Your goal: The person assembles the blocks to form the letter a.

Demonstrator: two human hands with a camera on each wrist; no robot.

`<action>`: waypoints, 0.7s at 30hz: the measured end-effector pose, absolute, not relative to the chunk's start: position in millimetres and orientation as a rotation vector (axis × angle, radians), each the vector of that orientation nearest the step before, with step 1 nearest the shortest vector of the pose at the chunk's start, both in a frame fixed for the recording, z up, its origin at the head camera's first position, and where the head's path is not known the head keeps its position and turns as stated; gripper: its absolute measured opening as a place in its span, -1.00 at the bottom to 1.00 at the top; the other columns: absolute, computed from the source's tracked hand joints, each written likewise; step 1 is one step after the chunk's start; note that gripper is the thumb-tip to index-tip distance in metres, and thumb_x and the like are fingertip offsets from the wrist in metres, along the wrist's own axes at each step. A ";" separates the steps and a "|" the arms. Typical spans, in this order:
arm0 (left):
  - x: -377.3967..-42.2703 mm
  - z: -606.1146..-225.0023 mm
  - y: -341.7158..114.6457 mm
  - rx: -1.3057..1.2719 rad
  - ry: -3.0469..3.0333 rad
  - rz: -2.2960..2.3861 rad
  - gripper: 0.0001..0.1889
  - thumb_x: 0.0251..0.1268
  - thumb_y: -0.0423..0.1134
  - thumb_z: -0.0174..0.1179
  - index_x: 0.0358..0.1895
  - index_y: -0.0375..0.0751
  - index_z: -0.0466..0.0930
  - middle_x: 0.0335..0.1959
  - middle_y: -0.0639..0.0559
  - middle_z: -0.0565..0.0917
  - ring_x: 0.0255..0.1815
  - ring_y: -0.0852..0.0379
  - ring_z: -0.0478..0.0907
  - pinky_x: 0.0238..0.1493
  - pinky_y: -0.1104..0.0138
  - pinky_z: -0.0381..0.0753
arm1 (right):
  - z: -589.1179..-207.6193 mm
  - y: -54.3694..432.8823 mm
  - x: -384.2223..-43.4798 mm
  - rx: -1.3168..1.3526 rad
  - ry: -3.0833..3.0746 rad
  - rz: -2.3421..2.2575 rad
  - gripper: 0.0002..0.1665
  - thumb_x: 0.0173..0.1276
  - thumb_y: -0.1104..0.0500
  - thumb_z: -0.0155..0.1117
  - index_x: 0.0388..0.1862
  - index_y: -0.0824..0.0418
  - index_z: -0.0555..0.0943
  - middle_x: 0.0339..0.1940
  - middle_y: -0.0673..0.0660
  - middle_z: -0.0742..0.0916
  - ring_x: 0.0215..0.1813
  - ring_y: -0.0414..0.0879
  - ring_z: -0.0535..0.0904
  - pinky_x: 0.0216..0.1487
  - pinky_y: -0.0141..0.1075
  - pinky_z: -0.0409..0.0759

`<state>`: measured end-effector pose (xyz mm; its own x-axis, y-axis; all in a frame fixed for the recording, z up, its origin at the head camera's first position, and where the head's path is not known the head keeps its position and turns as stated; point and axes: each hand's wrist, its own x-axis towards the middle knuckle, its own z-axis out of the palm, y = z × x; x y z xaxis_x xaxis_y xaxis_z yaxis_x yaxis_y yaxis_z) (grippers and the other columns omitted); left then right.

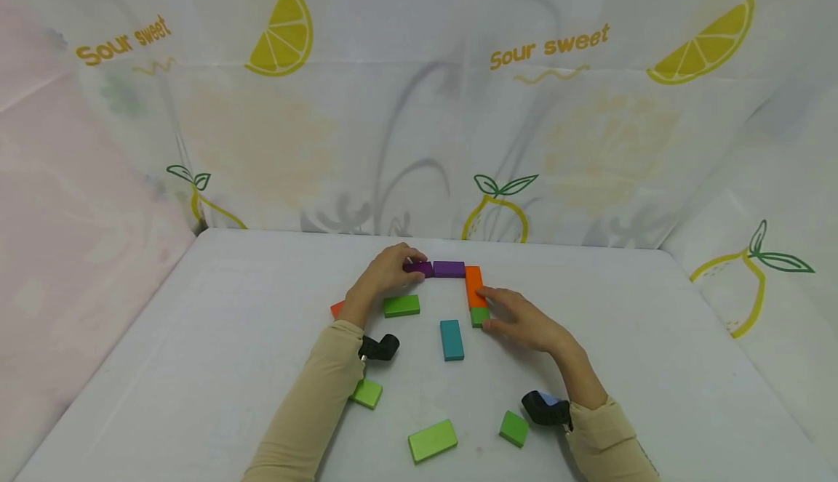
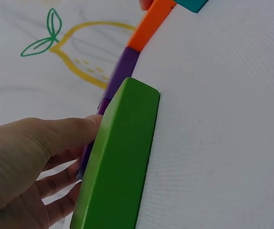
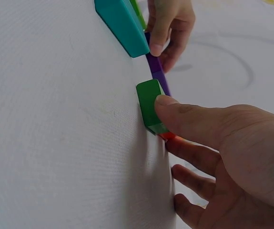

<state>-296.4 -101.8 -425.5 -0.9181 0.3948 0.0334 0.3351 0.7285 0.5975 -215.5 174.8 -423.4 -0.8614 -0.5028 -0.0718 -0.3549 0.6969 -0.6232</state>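
Note:
My left hand pinches a dark purple block, its thumb on the near side and its fingers on the far side. This block meets the end of a violet block. At that row's right end an orange block runs toward me, followed by a small green block. The right hand lies on their right side, with its thumb touching the small green block and its index finger at the orange block; the other fingers hold nothing. A longer green block lies near the left hand.
A teal block lies between the hands. Nearer me are a lime block, a green block and another lime block beside the left sleeve. The left wrist partly hides an orange-red block. A printed curtain stands behind the white table.

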 end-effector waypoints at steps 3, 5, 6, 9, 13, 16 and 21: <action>-295.8 -424.8 -101.7 0.593 2.826 0.957 -0.66 0.19 -0.21 0.28 0.06 -0.13 0.61 -0.04 -0.08 0.60 0.00 -0.01 0.53 0.07 0.13 0.49 | -423.3 174.7 -215.7 -0.693 2.671 -0.908 -0.32 0.34 0.13 0.21 0.39 0.26 0.28 0.39 0.31 0.38 0.43 0.26 0.19 0.40 0.17 0.13; -295.3 -424.5 -101.9 0.588 2.825 0.960 -0.66 0.19 -0.22 0.28 0.06 -0.13 0.61 -0.04 -0.08 0.60 0.00 -0.01 0.53 0.07 0.13 0.49 | -423.0 174.7 -215.5 -0.690 2.669 -0.915 -0.32 0.33 0.13 0.21 0.39 0.26 0.28 0.39 0.31 0.38 0.43 0.26 0.19 0.40 0.17 0.13; -295.2 -424.4 -101.8 0.586 2.823 0.959 -0.66 0.20 -0.22 0.28 0.06 -0.13 0.61 -0.04 -0.08 0.60 0.00 -0.01 0.53 0.08 0.13 0.49 | -423.0 174.7 -215.5 -0.688 2.669 -0.917 -0.32 0.33 0.13 0.21 0.39 0.26 0.28 0.39 0.31 0.38 0.43 0.26 0.19 0.40 0.17 0.13; -295.2 -424.3 -101.8 0.582 2.820 0.958 -0.66 0.20 -0.22 0.28 0.06 -0.13 0.61 -0.04 -0.08 0.60 0.00 -0.01 0.52 0.08 0.13 0.49 | -422.9 174.8 -215.3 -0.698 2.672 -0.912 -0.32 0.34 0.11 0.21 0.39 0.26 0.28 0.39 0.32 0.38 0.42 0.27 0.19 0.39 0.18 0.13; -295.6 -424.5 -101.8 0.579 2.815 0.959 -0.65 0.20 -0.22 0.28 0.07 -0.12 0.60 -0.03 -0.08 0.60 0.01 -0.01 0.52 0.09 0.13 0.49 | -422.2 175.2 -214.7 -0.701 2.675 -0.911 -0.33 0.35 0.10 0.20 0.39 0.26 0.29 0.38 0.32 0.38 0.42 0.28 0.20 0.39 0.19 0.13; -295.6 -424.6 -101.9 0.572 2.812 0.962 -0.65 0.20 -0.22 0.28 0.07 -0.11 0.60 -0.03 -0.07 0.60 0.01 -0.01 0.52 0.10 0.13 0.48 | -422.1 175.1 -214.5 -0.695 2.675 -0.910 -0.33 0.35 0.11 0.21 0.39 0.26 0.29 0.39 0.31 0.38 0.42 0.28 0.19 0.39 0.18 0.13; -295.6 -424.8 -101.7 0.554 2.805 0.971 -0.66 0.21 -0.22 0.27 0.07 -0.09 0.59 -0.02 -0.07 0.60 0.03 -0.01 0.52 0.12 0.12 0.47 | -422.0 174.5 -214.4 -0.692 2.671 -0.912 -0.32 0.34 0.11 0.21 0.39 0.26 0.28 0.39 0.31 0.38 0.43 0.27 0.19 0.39 0.18 0.13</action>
<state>-295.6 -101.7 -424.8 -0.9255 0.3786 0.0044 0.3004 0.7271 0.6173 -214.4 174.5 -422.0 -0.8606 -0.5049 -0.0669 -0.3585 0.6938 -0.6246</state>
